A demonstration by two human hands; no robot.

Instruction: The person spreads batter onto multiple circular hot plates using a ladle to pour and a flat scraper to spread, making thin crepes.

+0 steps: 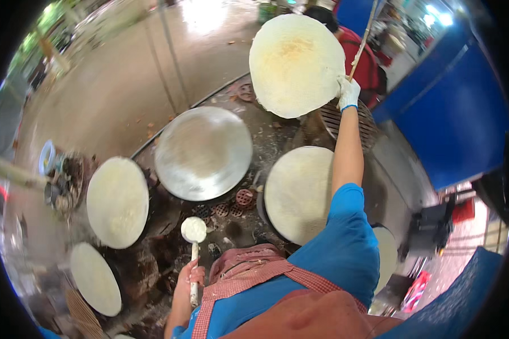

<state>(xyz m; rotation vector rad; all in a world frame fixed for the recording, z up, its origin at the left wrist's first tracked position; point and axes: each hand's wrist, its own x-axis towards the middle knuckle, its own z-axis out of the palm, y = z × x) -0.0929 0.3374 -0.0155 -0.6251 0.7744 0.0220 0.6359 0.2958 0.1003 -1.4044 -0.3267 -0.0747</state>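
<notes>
My left hand (pixel 184 285) is closed round the pale handle of a ladle (pixel 194 230), whose round head carries white batter. Stretched out to the far right, my right hand (pixel 348 92) wears a white glove. It grips the edge of a large round flatbread (pixel 297 65), pale with a browned patch, lifted in the air. A thin stick (pixel 363 42) also comes out of the gloved fist. Between my two hands lies a bare metal griddle (pixel 203 152). Right of it, below my right forearm, another griddle bears a pale round flatbread (pixel 298 195).
More pale rounds lie at the left (pixel 117 202), lower left (pixel 95 279) and right of my body (pixel 385 257). Perforated round briquettes (pixel 244 197) sit between the griddles. A grate (pixel 362 127) is below my gloved hand. A person in red (pixel 359 59) is behind it, near blue panels (pixel 452 107).
</notes>
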